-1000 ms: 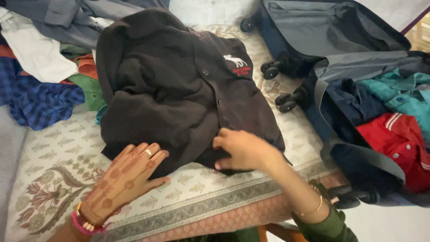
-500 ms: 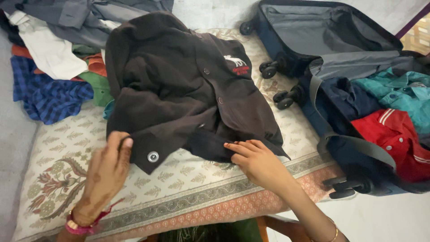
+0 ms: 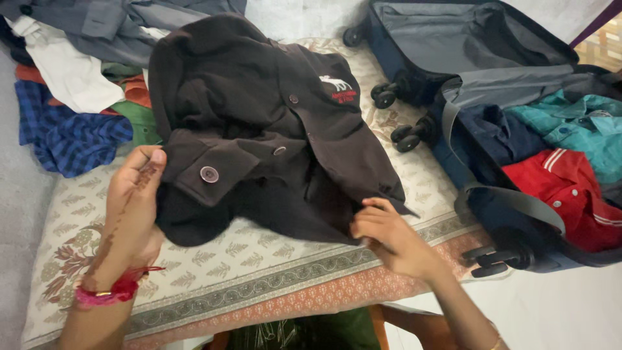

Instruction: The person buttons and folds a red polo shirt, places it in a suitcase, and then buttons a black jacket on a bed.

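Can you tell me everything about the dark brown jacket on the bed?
The dark brown jacket looks like thick, soft cloth. It has round buttons and a small white and red emblem on the chest. It lies crumpled on the patterned bedspread, beside a pile of clothes. The left hand lifts a buttoned flap at its lower edge, and the right hand grips its hem.

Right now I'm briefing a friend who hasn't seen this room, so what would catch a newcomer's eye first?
The dark brown jacket spread mid-bed on the patterned bedspread, its left edge lifted by the left hand and its lower right hem pinched by the right hand. At right lies an open blue suitcase holding red and teal shirts; a heap of clothes sits top left.
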